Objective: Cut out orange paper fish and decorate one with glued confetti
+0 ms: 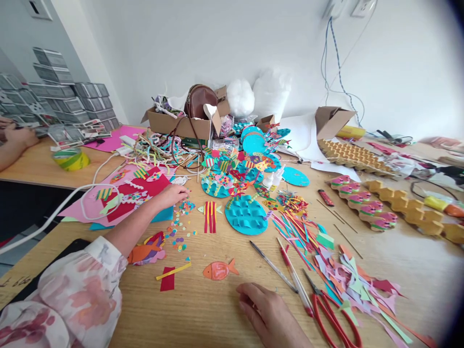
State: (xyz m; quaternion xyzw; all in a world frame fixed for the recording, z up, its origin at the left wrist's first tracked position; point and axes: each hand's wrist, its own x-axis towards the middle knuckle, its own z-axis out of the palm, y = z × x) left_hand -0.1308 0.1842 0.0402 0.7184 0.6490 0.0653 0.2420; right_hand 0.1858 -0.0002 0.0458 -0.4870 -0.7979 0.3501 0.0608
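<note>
My left hand [175,194] reaches out over the table with its fingers pressed together. Whatever it may pinch is too small to see. Just below its fingertips is a small pile of paper bits [187,207], with punched paper dots [178,239] scattered nearer to me. My right hand [266,309] rests palm down at the front, fingers loosely bent and apart, nothing visible in it. An orange paper fish [218,270] lies ahead of it. Farther off are a fish with red and yellow strips [210,216] and a blue scalloped paper disc [246,215].
Red-handled scissors [331,314] and pens [273,266] lie right of my right hand. Paper scraps [362,285], egg-carton strips [406,205] and glue bottles [273,179] stand beyond. A white cable [54,212] crosses at left. Another person's hand [20,137] is far left.
</note>
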